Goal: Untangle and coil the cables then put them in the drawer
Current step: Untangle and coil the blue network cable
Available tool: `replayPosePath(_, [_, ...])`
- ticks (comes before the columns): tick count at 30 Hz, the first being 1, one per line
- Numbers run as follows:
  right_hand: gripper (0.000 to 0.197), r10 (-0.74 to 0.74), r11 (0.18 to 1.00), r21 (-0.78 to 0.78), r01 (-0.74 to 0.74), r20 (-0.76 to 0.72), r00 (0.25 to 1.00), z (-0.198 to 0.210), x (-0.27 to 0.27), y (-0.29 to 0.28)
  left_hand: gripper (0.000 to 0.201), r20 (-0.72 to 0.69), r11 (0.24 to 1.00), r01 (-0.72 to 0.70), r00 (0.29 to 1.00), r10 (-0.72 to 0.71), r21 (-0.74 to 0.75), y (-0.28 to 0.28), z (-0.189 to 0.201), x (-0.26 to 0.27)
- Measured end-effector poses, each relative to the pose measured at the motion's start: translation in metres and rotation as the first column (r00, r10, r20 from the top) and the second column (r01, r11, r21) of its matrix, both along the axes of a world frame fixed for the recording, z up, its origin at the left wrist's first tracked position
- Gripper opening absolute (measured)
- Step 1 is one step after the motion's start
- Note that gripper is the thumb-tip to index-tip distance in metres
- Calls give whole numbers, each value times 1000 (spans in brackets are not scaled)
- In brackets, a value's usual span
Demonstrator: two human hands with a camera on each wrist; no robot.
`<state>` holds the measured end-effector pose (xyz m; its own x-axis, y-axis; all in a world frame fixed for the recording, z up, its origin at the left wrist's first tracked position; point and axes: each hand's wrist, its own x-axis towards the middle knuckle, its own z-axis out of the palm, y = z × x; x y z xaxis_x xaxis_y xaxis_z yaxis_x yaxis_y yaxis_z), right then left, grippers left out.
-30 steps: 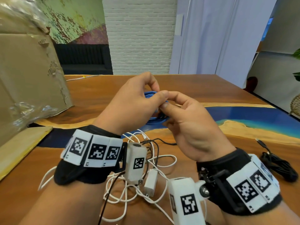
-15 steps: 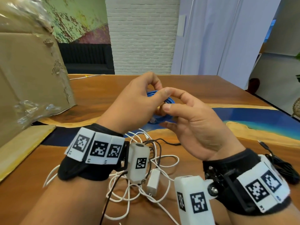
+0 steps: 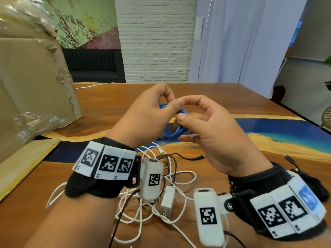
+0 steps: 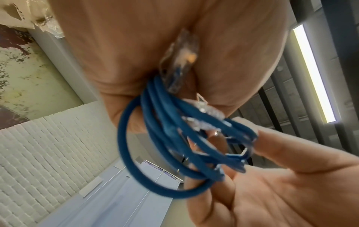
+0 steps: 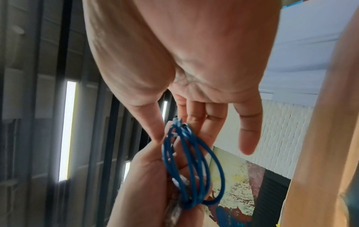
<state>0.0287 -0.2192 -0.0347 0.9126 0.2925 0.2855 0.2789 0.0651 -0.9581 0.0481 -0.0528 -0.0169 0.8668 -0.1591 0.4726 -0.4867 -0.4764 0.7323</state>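
A blue cable [image 3: 172,135], wound into a small coil, is held up over the table. My left hand [image 3: 172,101] grips one side of the coil, with a clear plug [image 4: 180,61] pressed against its palm. My right hand [image 3: 182,111] pinches the other side between thumb and fingers, its index finger arched above. The left wrist view shows the loops of the blue cable [image 4: 155,138] bunched together, and in the right wrist view the blue cable [image 5: 194,169] hangs between both hands. A tangle of white cables [image 3: 179,178] with a white charger [image 3: 167,201] lies on the table below my wrists.
A thin black cable [image 3: 179,156] runs through the white tangle. A black cable bundle [image 3: 315,185] lies at the right. A large cardboard box [image 3: 32,86] stands at the left with a flat cardboard sheet [image 3: 23,158] in front. The wooden table [image 3: 107,108] has a blue resin strip.
My right index finger has lifted away from the thumb and now arches above the coil. Both hands stay on the blue cable, at nearly the same place.
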Motion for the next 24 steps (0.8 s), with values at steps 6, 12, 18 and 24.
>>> replayPosePath(6, [51,-84,994,-57,91,119,989,0,1,-4,23,47,984,-25,998,34,-174,-4,-3,4])
replayPosePath(12, [28,-258,915,-202,348,369,893,-5,4,-1,26,125,965,-18,991,52,-261,-1,2,4])
replayPosePath(18, [13,-204,936,-203,287,353,913,-6,6,-3,21,121,954,-26,990,65,-298,0,4,1])
replayPosePath(24, [16,-245,880,-240,410,510,825,12,5,-28,22,13,978,-3,1000,5,-209,3,8,-3])
